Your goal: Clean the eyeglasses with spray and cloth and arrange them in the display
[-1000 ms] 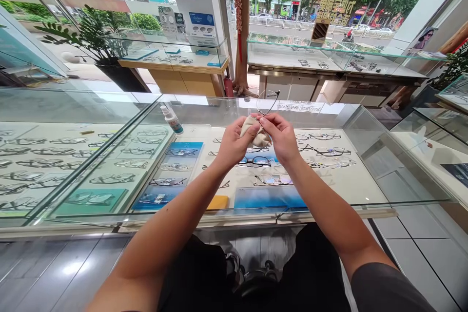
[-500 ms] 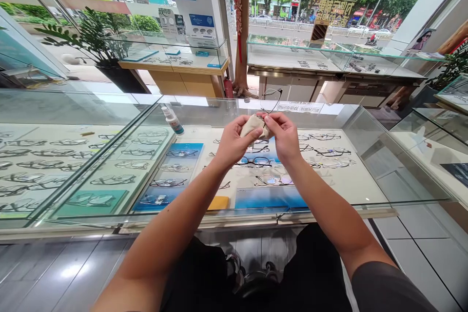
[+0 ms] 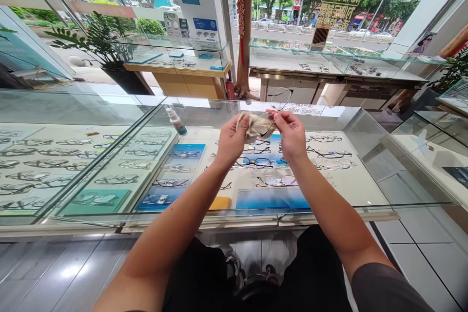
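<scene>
Above the glass counter, my left hand (image 3: pixel 233 137) is closed on a crumpled beige cloth (image 3: pixel 256 126). My right hand (image 3: pixel 291 137) pinches a pair of thin-framed eyeglasses (image 3: pixel 283 98) between thumb and fingers. One rim of the glasses stands up above the right fingertips, and a dark, thin part of the frame runs down beside the cloth's right edge. Part of the glasses is hidden behind the fingers and cloth. A spray bottle (image 3: pixel 177 121) with a white top stands on the counter to the left of my left hand.
The glass display counter (image 3: pixel 351 195) under my hands holds rows of eyeglasses (image 3: pixel 256 162) on white and blue panels. An orange item (image 3: pixel 219 203) lies near its front. Across the aisle are more display cases (image 3: pixel 292 58), a potted plant (image 3: pixel 106 44) and a wooden post (image 3: pixel 244 29).
My hands have moved slightly apart, and the cloth has opened out from a tight bundle between them. The glasses have shifted a little to the right with my right hand.
</scene>
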`<state>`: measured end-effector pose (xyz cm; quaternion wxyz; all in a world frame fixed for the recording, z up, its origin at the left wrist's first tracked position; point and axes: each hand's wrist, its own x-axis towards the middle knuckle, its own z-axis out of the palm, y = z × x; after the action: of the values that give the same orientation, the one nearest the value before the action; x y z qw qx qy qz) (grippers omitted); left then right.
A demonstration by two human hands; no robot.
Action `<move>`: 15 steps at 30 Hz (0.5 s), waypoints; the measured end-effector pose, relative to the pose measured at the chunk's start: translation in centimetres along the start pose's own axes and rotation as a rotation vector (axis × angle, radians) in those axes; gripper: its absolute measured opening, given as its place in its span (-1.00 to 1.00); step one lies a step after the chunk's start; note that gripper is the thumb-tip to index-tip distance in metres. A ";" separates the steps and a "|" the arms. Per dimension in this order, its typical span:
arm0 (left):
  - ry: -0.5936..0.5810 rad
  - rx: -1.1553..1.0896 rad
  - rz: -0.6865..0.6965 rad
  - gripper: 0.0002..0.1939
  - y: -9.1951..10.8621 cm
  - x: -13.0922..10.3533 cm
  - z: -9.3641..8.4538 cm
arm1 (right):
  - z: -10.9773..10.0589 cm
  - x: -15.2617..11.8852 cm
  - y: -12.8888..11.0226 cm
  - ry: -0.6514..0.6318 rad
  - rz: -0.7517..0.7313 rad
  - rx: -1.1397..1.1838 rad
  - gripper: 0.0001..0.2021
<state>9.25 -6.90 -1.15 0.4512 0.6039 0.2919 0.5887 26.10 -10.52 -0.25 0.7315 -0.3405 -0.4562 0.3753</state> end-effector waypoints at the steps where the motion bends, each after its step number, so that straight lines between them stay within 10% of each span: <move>1: 0.037 -0.030 -0.010 -0.46 -0.1 0.4 -0.5 | -0.5 0.4 -0.2 0.022 -0.009 -0.015 -0.76; 9: 0.412 -0.050 0.048 -0.50 0.0 3.9 -5.9 | -2.2 1.8 -1.3 0.039 0.041 -0.014 -0.77; 15: 0.482 0.256 0.146 -0.57 0.3 4.4 -8.6 | -2.2 1.6 -1.3 -0.011 0.045 -0.038 -0.78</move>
<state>1.41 -1.43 0.25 0.2451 0.5180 0.4185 0.7046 28.90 -10.14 0.75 0.7138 -0.3625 -0.4593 0.3849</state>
